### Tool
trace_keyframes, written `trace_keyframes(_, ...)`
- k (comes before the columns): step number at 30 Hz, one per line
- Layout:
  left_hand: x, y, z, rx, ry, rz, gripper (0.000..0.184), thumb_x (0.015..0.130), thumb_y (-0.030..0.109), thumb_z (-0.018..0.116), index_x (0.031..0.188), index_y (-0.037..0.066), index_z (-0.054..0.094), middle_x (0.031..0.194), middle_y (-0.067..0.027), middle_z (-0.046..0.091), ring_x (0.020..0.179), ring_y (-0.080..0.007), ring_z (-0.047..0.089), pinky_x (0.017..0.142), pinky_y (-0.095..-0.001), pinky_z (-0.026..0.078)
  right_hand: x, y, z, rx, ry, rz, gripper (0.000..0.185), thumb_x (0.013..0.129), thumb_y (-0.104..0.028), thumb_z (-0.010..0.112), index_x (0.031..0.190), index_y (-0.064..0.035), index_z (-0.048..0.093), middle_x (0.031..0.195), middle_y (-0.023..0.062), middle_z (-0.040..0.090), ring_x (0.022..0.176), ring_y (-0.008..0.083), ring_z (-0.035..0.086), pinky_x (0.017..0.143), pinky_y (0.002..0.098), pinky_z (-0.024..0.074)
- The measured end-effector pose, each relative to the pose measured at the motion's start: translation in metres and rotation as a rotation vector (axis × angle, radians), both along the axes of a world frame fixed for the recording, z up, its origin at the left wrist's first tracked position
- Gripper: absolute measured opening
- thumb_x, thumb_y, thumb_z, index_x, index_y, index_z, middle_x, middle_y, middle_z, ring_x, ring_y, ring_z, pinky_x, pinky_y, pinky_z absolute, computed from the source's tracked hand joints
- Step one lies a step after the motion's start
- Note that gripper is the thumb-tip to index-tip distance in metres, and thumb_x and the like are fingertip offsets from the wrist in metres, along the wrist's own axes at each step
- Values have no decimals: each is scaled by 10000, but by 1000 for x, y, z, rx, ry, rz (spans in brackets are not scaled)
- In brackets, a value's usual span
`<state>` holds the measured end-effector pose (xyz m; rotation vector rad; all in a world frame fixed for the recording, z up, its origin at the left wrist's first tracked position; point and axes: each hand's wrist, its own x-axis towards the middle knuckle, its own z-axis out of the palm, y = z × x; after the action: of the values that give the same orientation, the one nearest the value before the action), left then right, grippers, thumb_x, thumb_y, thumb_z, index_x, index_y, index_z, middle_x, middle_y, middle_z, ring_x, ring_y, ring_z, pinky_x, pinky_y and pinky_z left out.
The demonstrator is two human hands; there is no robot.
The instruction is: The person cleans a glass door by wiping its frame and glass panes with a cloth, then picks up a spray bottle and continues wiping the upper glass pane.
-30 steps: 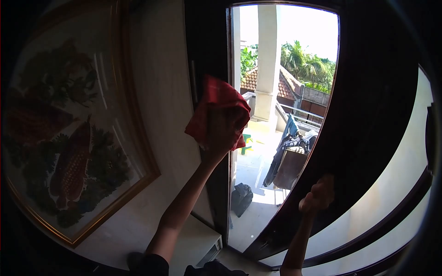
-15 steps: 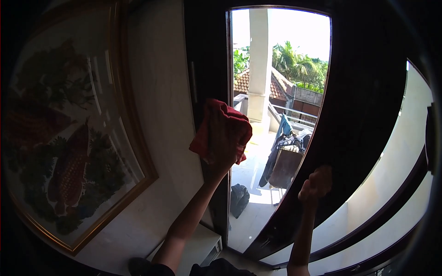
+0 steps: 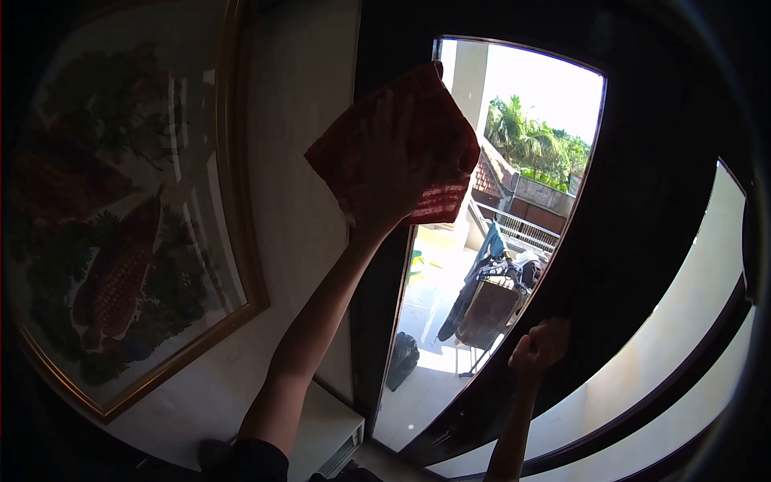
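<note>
A red cloth (image 3: 443,149) lies spread under my left hand (image 3: 389,177), whose fingers are stretched out over it. The hand presses the cloth at the dark door frame (image 3: 371,313), and the cloth covers part of the bright opening's left edge. My right hand (image 3: 541,345) is closed in a fist beside the dark door panel (image 3: 634,217), lower and to the right. Deep shadow hides what, if anything, its fingers grip.
A gold-framed picture (image 3: 255,281) hangs on the left wall. A low white cabinet (image 3: 325,426) stands below. Outside are a dark bag (image 3: 403,361), a rack of clothes (image 3: 490,301), a railing (image 3: 522,226) and palm trees (image 3: 518,128). Pale curved panes (image 3: 642,345) lie at right.
My left hand has moved up along the frame with the red cloth, which is now spread wider. My right hand stays closed near the door panel. The view has shifted slightly.
</note>
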<state>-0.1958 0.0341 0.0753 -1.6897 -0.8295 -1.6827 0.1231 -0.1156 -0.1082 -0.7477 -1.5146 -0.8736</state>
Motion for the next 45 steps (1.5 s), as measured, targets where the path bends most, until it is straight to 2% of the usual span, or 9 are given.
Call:
trace_keyframes(11,4,-10,-121,-200,-21,-3,848,1075,431,579,1708,2,211,1762,-304,164,1613,-532,192,1308,-650,195,-3,0,0,18,10,-27,453,1047,-361,496,698,-88,403,662,111,367,619,310,418,626,434,361)
trace_keyframes(14,13,-53,-95,-483,-225,-232,1141,986,739,585,1728,31,84,1762,-269,191,1619,-480,224,1313,-579,217,0,1,0,38,-10,-31,424,1036,-341,494,695,-104,409,644,88,362,615,278,422,636,423,363)
trace_keyframes(17,9,-24,-60,-304,-111,-125,855,1098,441,553,1711,-8,162,1760,-307,151,1608,-541,185,1308,-640,211,-2,2,4,53,-9,-24,421,1033,-340,498,695,-102,418,643,87,365,611,277,426,637,419,368)
trace_keyframes(24,20,-29,-1,-52,-146,-207,822,1098,442,548,1727,52,191,1773,-269,176,1617,-520,194,1306,-650,206,1,2,-1,44,-3,-19,418,1019,-340,507,688,-101,421,645,92,379,606,278,435,635,421,376)
trace_keyframes(26,24,-76,7,-710,-188,-97,807,1098,436,545,1730,69,203,1771,-266,193,1620,-512,200,1307,-654,198,0,3,0,47,1,-9,416,1018,-340,507,689,-100,421,646,93,381,608,280,438,639,423,378)
trace_keyframes(29,18,-10,-61,-154,-116,-74,838,1084,445,570,1726,51,202,1770,-268,195,1620,-512,202,1308,-650,200,-1,1,2,55,-6,-9,420,1022,-346,507,692,-100,421,647,95,382,610,284,441,648,424,386)
trace_keyframes(36,17,-15,-153,-244,-109,-95,904,1038,394,652,1714,5,196,1762,-299,183,1616,-527,200,1310,-642,201,-7,-1,3,45,21,-41,469,1049,-387,500,688,-103,409,636,93,377,601,279,431,665,422,390)
trace_keyframes(42,17,-16,-234,-352,-191,-237,1135,954,550,744,1718,-1,111,1737,-331,196,1605,-531,216,1316,-599,188,-3,4,-2,36,21,9,456,1037,-384,497,681,-116,401,605,85,360,580,255,419,657,416,376)
trace_keyframes(45,11,-2,-209,-548,-254,-379,1119,978,599,697,1717,-3,111,1734,-321,205,1603,-521,227,1314,-600,192,0,4,-3,42,14,-13,434,1017,-368,502,677,-118,400,601,80,358,578,252,416,654,413,366)
